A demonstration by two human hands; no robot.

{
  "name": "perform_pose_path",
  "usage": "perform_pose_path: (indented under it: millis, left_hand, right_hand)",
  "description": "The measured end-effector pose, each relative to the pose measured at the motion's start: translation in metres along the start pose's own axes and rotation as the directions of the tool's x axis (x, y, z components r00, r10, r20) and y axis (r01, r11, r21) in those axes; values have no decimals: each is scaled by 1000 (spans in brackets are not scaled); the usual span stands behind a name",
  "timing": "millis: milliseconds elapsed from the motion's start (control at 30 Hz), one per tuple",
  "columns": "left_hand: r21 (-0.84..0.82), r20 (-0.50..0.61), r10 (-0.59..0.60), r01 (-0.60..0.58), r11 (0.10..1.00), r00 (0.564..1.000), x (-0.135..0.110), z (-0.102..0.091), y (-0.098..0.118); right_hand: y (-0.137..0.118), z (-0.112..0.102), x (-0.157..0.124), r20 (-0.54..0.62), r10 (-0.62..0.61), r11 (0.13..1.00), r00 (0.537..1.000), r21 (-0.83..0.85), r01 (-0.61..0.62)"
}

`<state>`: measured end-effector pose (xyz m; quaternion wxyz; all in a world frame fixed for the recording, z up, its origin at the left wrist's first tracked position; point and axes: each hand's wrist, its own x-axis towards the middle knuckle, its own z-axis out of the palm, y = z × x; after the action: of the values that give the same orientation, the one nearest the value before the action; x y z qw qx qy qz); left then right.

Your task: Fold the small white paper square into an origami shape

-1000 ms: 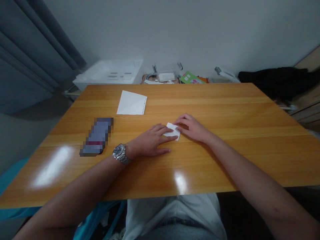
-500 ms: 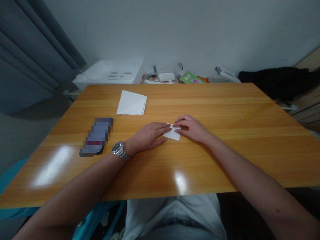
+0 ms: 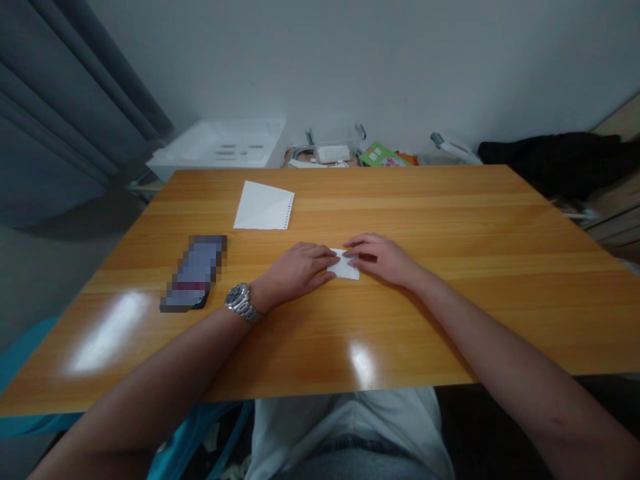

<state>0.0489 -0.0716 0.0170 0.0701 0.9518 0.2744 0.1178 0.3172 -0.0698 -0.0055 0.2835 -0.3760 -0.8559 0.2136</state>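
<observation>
A small piece of white paper [image 3: 345, 269] lies on the wooden table between my two hands; it looks folded, though fingers cover its upper part. My left hand [image 3: 303, 272], with a metal watch [image 3: 241, 301] at the wrist, holds the paper's left side, its fingers on top and its thumb at the lower left corner. From the other side, my right hand [image 3: 383, 259] grips the right part with bent fingers and thumb. Whether all its fingertips touch the paper is too small to tell.
A larger white sheet [image 3: 263, 207] with a perforated edge lies farther back on the wooden table [image 3: 450, 220]. Left of my left hand is a pixelated phone-like object [image 3: 196, 270]. Behind the table stand a white plastic tray [image 3: 220, 148] and a green booklet [image 3: 383, 156].
The small paper has turned slightly, its lower edge now more level. My left thumb has moved up onto its corner, and my right fingers have shifted a little left.
</observation>
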Motion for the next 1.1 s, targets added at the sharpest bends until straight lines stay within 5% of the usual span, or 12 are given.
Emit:
perform_pose_path:
  millis: [733, 1100]
  left_hand:
    - [-20, -61, -74, 73, 997, 995, 4, 0, 3]
    - [114, -75, -165, 173, 978, 983, 6, -1, 8]
  right_hand:
    - [-6, 9, -3, 98, -94, 995, 991, -19, 96]
    - [-7, 10, -2, 68, -121, 993, 990, 7, 121]
